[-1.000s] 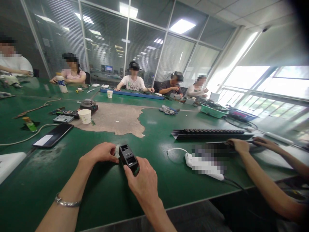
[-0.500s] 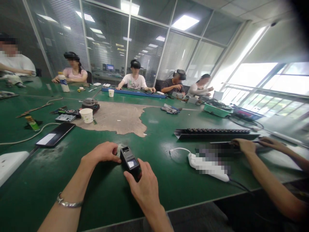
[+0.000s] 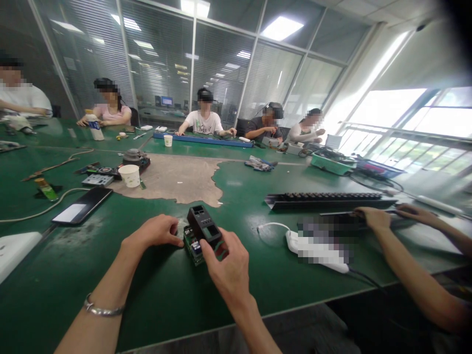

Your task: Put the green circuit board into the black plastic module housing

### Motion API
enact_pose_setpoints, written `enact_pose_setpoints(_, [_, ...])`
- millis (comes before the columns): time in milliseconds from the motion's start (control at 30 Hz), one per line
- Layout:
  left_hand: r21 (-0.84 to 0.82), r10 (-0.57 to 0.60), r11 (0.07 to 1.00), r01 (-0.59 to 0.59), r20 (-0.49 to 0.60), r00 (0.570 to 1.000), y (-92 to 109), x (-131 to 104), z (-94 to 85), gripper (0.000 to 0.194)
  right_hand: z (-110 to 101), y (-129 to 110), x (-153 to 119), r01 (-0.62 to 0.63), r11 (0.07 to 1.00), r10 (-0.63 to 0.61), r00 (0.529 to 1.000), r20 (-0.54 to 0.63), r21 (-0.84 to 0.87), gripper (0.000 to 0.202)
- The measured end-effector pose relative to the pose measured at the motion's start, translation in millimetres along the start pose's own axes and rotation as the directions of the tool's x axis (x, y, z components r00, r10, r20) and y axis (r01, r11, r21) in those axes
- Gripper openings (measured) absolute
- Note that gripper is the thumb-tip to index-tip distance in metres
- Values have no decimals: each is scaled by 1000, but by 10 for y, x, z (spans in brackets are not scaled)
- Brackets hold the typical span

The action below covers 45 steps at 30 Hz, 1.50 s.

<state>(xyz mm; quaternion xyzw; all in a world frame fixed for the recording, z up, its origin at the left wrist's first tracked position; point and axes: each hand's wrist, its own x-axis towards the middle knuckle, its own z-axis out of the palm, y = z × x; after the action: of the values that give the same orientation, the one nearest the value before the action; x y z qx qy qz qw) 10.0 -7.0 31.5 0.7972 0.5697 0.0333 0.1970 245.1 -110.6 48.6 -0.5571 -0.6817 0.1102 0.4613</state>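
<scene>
My right hand (image 3: 230, 258) grips a black plastic cover (image 3: 203, 223) with small cut-outs and a window, thumb on one side and fingers on the other. The cover is tilted, raised just above a green circuit board (image 3: 193, 248) with a small screen on it. My left hand (image 3: 158, 233) has its fingers closed at the left edge of this board, steadying it. Something pale and translucent (image 3: 182, 225) shows by those fingertips; I cannot make out what it is.
Left of my hands lie a phone (image 3: 81, 206) and a white power strip (image 3: 16, 253). A paper cup (image 3: 130, 176) stands on a brown sheet (image 3: 177, 172). To the right are a white power strip (image 3: 322, 255), a black rail (image 3: 328, 200) and a co-worker's hands (image 3: 372, 217).
My right hand has lifted the black cover up and away, uncovering the green circuit board beneath. My left hand has stayed almost in place.
</scene>
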Motion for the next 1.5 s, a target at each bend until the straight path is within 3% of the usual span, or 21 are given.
enact_pose_setpoints(233, [-21, -18, 1000, 18, 25, 1000, -15, 30, 8, 47, -126, 446, 55, -60, 996, 58, 998, -30, -69, 29])
enact_pose_setpoints(400, [-18, -19, 1000, 20, 29, 999, -17, 55, 12, 48, -89, 596, 36, -85, 990, 86, 996, 1, -108, 28])
enact_pose_setpoints(667, [-11, -1, 1000, 2, 14, 1000, -22, 64, 33, 48, -32, 682, -36, -108, 979, 118, 992, 47, -171, 30])
enact_pose_setpoints(900, [-22, 10, 1000, -10, 9, 1000, -25, 66, 29, 46, 4, 655, -66, -124, 968, 130, 991, 12, -216, 60])
enact_pose_setpoints(1067, [-40, -9, 999, 10, 24, 1000, -22, 48, 12, 45, 0, 660, -60, -87, 974, 98, 994, 40, -208, 51])
enact_pose_setpoints(1267, [-26, -26, 999, 27, 27, 999, 5, 38, -3, 44, 15, 710, -63, -116, 974, 118, 993, 3, -194, 55])
enact_pose_setpoints(1500, [-20, -28, 999, 28, 21, 999, 6, 27, -7, 45, 4, 677, -73, -105, 980, 113, 993, 41, -166, 27])
